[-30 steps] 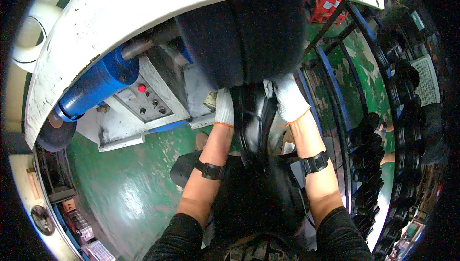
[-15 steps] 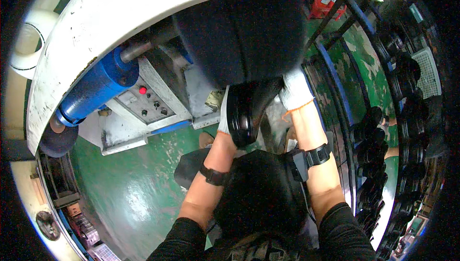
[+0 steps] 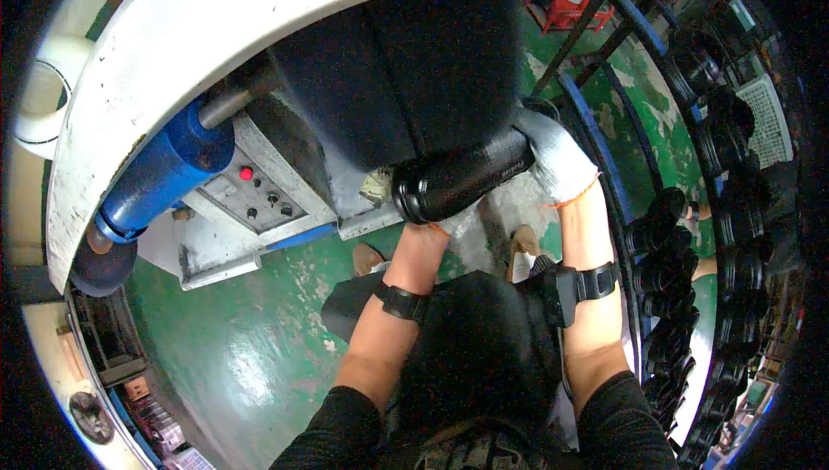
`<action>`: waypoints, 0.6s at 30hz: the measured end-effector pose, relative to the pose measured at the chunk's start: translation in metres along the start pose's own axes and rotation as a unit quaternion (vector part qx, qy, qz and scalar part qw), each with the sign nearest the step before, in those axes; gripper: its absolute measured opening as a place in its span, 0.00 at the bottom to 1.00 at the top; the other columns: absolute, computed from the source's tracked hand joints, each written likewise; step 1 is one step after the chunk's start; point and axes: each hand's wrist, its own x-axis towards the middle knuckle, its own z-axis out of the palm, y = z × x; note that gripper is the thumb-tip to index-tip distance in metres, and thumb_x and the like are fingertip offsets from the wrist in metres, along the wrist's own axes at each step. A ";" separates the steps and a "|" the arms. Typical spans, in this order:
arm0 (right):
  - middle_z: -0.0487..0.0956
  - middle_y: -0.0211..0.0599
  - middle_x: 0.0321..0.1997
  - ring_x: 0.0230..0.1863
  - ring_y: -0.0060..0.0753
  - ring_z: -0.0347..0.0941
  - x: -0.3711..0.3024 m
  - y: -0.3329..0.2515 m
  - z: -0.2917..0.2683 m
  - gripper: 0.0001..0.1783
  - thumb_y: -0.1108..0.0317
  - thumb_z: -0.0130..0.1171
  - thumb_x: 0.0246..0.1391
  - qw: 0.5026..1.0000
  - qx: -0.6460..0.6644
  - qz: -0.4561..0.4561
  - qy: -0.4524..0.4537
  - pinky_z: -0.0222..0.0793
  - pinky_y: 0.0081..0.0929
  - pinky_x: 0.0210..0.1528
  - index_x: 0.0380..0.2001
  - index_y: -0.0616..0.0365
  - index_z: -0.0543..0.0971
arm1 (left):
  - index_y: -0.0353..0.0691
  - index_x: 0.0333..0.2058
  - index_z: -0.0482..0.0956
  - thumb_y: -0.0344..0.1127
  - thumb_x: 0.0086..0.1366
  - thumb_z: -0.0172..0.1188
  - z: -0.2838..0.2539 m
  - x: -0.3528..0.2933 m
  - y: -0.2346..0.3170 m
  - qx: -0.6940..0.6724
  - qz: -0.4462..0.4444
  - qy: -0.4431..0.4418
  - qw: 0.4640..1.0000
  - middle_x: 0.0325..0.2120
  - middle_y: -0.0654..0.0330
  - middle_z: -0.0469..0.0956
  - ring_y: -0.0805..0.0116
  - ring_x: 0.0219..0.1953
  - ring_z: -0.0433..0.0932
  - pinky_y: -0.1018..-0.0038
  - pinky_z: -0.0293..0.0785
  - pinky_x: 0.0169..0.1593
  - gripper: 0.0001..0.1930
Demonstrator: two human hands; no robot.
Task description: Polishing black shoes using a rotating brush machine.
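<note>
A glossy black boot (image 3: 466,178) with a ridged, padded collar lies across my two hands, its collar end to the left. My right hand (image 3: 560,155), in a white knit glove with an orange cuff edge, is closed on the right end of the boot. My left hand is hidden behind or inside the collar end; only the wrist and forearm (image 3: 406,276) show below it. Just beyond the boot is a large, dark, blurred roller (image 3: 406,73), which overlaps the boot's upper edge; whether they touch I cannot tell.
A curved white hood (image 3: 224,30) arches over the roller. On the left are a blue cylindrical housing (image 3: 173,164) with a shaft and a control panel (image 3: 272,198) with a red button. Racks of black boots (image 3: 665,254) stand close on the right. A red-framed object (image 3: 570,4) stands beyond.
The boot has turned from pointing away from me to lying crosswise. My right hand has swung outward and tilted, and the left glove has gone out of sight behind the boot.
</note>
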 end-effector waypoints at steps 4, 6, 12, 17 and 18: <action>0.78 0.43 0.38 0.39 0.29 0.72 -0.004 0.046 -0.014 0.13 0.72 0.44 0.54 0.993 -0.110 0.024 -0.031 0.66 0.24 0.43 0.37 0.64 0.77 | 0.45 0.56 0.62 0.46 0.62 0.45 -0.042 0.015 0.003 0.159 0.073 -0.025 0.984 0.56 0.55 0.62 0.56 0.56 0.62 0.63 0.57 0.60 0.25; 0.77 0.45 0.35 0.36 0.38 0.74 -0.003 0.010 0.013 0.12 0.71 0.47 0.51 0.993 -0.097 -0.050 -0.039 0.67 0.30 0.41 0.35 0.65 0.76 | 0.45 0.57 0.61 0.51 0.64 0.37 -0.086 0.021 0.015 0.331 0.152 -0.043 0.930 0.57 0.55 0.61 0.55 0.58 0.58 0.61 0.55 0.61 0.26; 0.75 0.51 0.32 0.36 0.52 0.71 -0.003 -0.004 0.026 0.11 0.73 0.48 0.46 0.912 -0.356 -0.196 0.054 0.68 0.36 0.38 0.33 0.60 0.77 | 0.44 0.54 0.64 0.55 0.65 0.31 -0.058 0.033 0.006 -0.057 0.106 0.099 0.988 0.53 0.55 0.65 0.52 0.52 0.65 0.60 0.61 0.56 0.28; 0.76 0.43 0.43 0.43 0.45 0.71 0.016 0.017 0.081 0.18 0.69 0.47 0.47 0.840 -0.491 -0.223 0.064 0.68 0.36 0.45 0.42 0.57 0.76 | 0.42 0.54 0.65 0.46 0.63 0.35 -0.116 0.005 0.062 -0.264 0.058 -0.231 0.935 0.53 0.54 0.66 0.53 0.53 0.64 0.58 0.59 0.58 0.24; 0.74 0.43 0.46 0.45 0.44 0.69 0.011 0.013 0.045 0.19 0.67 0.46 0.49 0.833 -0.520 -0.173 0.074 0.64 0.36 0.48 0.44 0.57 0.74 | 0.42 0.54 0.65 0.46 0.63 0.35 -0.097 0.029 0.022 -0.302 0.022 -0.244 0.921 0.53 0.54 0.66 0.53 0.53 0.64 0.58 0.59 0.58 0.24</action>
